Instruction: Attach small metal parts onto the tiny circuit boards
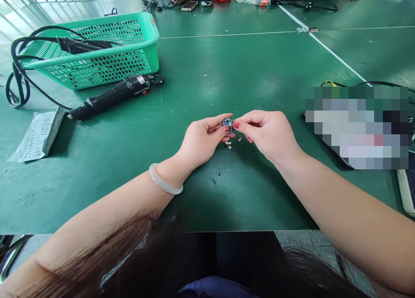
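Left grip (204, 140) is clamped on a small part (228, 125), held up just over the tabletop (227, 198) between my two hands. Right grip (271, 131) has thumb and forefinger together at its right edge; I cannot tell what, if anything, they pinch. I judge the work midway: the part is in hand, yet a metal clip (228, 145) and a copper-coloured bit (239, 140) lie loose below, outside it. The screwdriver (113, 96) rests by the basket (106, 64), away from both grips. What is already fitted inside, I cannot make out. The part looks blue-grey and blocky, with an open, recessed face and darker gaps; my fingers cover some of its edges.
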The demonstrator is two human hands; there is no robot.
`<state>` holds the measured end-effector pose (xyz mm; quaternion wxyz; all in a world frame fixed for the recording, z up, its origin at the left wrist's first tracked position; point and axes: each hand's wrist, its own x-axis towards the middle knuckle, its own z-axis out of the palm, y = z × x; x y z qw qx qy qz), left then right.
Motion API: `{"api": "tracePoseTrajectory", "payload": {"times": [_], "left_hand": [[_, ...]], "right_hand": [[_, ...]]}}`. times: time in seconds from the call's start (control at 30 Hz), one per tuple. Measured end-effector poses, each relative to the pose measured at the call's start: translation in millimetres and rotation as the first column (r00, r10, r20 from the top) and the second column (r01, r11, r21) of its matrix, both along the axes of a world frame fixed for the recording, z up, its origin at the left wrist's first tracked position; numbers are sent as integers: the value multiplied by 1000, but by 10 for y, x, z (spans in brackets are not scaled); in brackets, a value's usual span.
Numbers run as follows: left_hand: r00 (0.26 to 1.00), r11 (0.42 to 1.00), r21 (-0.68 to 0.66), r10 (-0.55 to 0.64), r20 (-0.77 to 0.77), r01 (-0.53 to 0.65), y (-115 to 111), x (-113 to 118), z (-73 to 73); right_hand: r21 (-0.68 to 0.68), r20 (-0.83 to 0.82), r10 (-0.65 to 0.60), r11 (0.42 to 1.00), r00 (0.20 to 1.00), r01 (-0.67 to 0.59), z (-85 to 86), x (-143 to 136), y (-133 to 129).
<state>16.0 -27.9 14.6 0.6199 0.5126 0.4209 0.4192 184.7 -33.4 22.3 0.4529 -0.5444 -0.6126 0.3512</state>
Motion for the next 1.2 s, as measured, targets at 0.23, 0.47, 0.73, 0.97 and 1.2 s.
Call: {"api": "tracePoseTrajectory", "payload": {"times": [0.23,0.47,0.73,0.97,1.2], "left_hand": [[996,999,45,23,-81,-20,-7,9,25],[997,997,76,25,-77,-20,-2,19,36],[997,992,125,27,-72,-18,13,11,24],[999,989,146,17,-41,-11,10,7,23],[999,986,163,32,-42,-25,7,-7,-5]], "right_hand": [[27,53,-6,1000,999,5,0,-1,-16],[66,82,-26,998,996,21,16,-9,-24],[42,16,12,999,1000,-12,7,8,7],[75,2,38,996,999,-38,-13,17,0],[108,52,26,994,998,-31,-6,28,-12]]}}
